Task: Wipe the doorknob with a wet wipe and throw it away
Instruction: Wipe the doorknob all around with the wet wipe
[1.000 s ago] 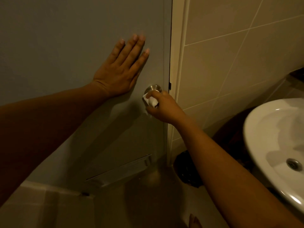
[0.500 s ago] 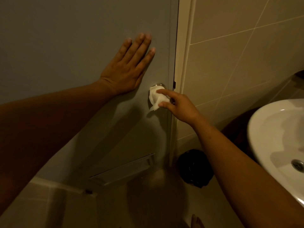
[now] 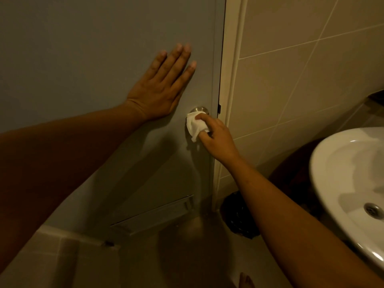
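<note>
While the left hand (image 3: 161, 91) lies flat on the door (image 3: 83, 59), the right hand (image 3: 216, 136) clutches the wet wipe (image 3: 194, 126).

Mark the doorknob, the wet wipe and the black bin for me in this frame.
doorknob (image 3: 199, 109): head view, on the exposed metal top above the wipe.
wet wipe (image 3: 194, 126): head view, on its white crumpled middle.
black bin (image 3: 236, 217): head view, on the dark liner by the door frame.
</note>
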`<act>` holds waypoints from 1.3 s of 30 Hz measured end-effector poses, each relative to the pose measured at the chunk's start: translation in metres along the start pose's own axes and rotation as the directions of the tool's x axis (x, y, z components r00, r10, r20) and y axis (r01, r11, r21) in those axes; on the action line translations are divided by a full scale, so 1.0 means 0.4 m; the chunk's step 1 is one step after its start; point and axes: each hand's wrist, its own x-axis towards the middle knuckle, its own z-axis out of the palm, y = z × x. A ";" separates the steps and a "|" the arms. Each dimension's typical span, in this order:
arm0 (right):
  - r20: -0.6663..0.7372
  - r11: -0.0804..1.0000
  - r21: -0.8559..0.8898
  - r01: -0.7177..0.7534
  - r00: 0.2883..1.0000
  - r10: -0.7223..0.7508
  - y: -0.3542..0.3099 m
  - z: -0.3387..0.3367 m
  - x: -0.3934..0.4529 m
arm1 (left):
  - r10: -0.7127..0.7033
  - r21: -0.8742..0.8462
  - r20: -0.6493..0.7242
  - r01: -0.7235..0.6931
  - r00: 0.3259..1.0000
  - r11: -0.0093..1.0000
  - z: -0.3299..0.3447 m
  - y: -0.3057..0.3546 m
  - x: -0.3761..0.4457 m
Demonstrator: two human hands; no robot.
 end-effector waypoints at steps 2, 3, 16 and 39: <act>-0.021 0.990 0.138 -0.038 0.999 0.041 -0.002 -0.009 0.000 | -0.002 -0.002 -0.005 0.002 1.000 1.000 0.000 0.000 -0.001; -0.018 0.962 0.258 -0.089 0.995 0.097 -0.007 -0.011 -0.002 | 0.000 -0.005 -0.004 0.000 1.000 1.000 0.000 0.001 -0.001; 0.035 0.653 0.686 -0.322 0.911 0.412 -0.074 0.031 -0.021 | 0.010 -0.023 0.038 -0.009 0.999 1.000 -0.002 0.002 0.003; -0.034 0.966 0.227 -0.124 0.990 0.135 -0.012 -0.001 0.002 | -0.033 -0.008 -0.004 0.033 0.999 0.999 -0.005 0.001 -0.004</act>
